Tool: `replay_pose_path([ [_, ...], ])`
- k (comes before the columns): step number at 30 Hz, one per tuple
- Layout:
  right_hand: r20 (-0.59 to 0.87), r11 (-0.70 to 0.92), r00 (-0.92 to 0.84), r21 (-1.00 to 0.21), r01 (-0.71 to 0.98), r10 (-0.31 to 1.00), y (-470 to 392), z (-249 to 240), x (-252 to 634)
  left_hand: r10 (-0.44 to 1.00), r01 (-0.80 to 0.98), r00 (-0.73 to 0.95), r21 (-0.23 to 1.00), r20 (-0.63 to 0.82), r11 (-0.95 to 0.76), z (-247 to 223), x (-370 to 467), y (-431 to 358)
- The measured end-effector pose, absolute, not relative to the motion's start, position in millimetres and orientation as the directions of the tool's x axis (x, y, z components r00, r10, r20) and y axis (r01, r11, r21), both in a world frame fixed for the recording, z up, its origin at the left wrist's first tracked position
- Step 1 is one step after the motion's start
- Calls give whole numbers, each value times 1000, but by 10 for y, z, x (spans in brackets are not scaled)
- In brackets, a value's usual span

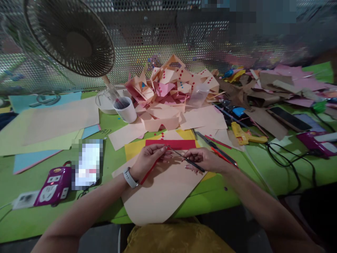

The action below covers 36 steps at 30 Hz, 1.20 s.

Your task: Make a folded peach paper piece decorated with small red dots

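My left hand (154, 156) is closed in a pinch on a narrow red paper strip (150, 173), which trails down past the wristband. In my right hand (201, 158) is a dark pointed tool (195, 164), its thin metal tip reaching left to my left fingertips. Whether it is tweezers or a knife cannot be made out. Both hands are over a large peach paper sheet (158, 200). Just beyond them a red paper piece (181, 144) lies on yellow paper (130, 150). Small red bits (162, 135) lie behind it.
A fan (79, 45) and white cup (126, 110) stand back left. Folded peach papers (168, 82) are piled behind. At right are a yellow glue gun (246, 136), cables and a dark phone (289, 118). A purple power socket (54, 186) and lit screen (88, 163) lie left.
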State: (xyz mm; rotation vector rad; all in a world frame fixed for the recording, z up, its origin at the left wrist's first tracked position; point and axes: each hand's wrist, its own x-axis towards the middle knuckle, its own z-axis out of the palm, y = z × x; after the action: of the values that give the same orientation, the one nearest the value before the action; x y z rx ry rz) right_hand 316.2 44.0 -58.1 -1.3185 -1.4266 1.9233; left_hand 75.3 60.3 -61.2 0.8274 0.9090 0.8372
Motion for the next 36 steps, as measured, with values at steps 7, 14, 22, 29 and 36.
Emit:
replay_pose_path([
  [7,-438,-390,-475,-898,202,763,439,-580,3157,875,-207,370,891,-311,404,-648,741,602],
  [14,-426,-384,-480,-904,188,767,440,-621,3156,874,-196,357,889,-329,414,-650,742,608],
  [22,-441,-405,-454,-896,181,774,465,-542,3172,877,-218,347,881,-333,421,-599,751,599],
  [29,-446,-417,-446,-893,169,776,467,-512,3162,854,-237,370,851,-366,468,-643,748,604],
  [36,-456,-429,-448,-888,168,769,470,-554,3175,851,-222,361,850,-383,477,-646,742,605],
])
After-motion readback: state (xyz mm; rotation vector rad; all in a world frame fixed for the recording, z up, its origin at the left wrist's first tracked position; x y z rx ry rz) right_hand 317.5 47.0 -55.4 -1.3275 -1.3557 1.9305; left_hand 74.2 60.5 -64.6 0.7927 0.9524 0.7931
